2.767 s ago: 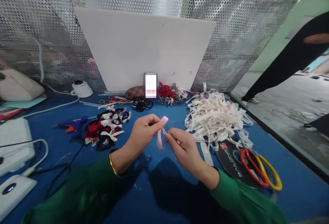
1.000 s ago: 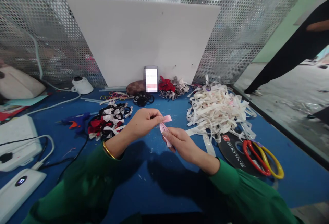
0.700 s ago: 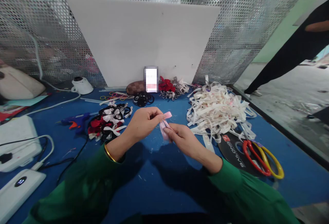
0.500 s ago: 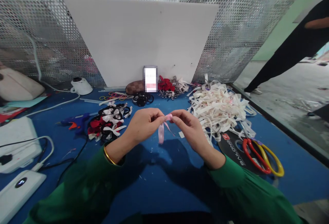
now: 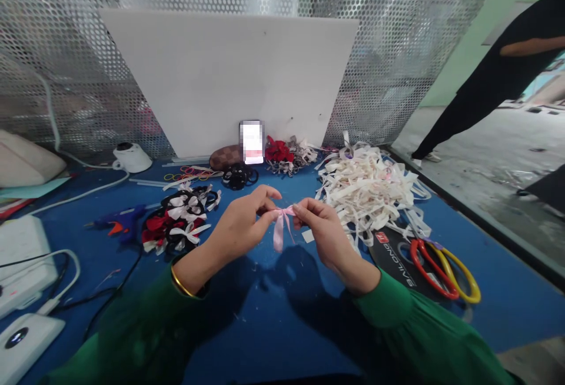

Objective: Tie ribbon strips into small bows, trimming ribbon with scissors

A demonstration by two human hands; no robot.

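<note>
Pinching the pink ribbon (image 5: 278, 238) either side of its knot (image 5: 284, 212) with my left hand (image 5: 239, 223) and right hand (image 5: 325, 229), over the blue table (image 5: 249, 326), I judge it light, floppy, slippery, best held there.

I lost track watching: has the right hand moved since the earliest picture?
Yes: against the white board, the right hand has shifted forward and slightly rightward.

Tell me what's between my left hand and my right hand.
A pink ribbon: the head view shows it spanning the gap between your left hand and right hand, two ends hanging down.
</note>
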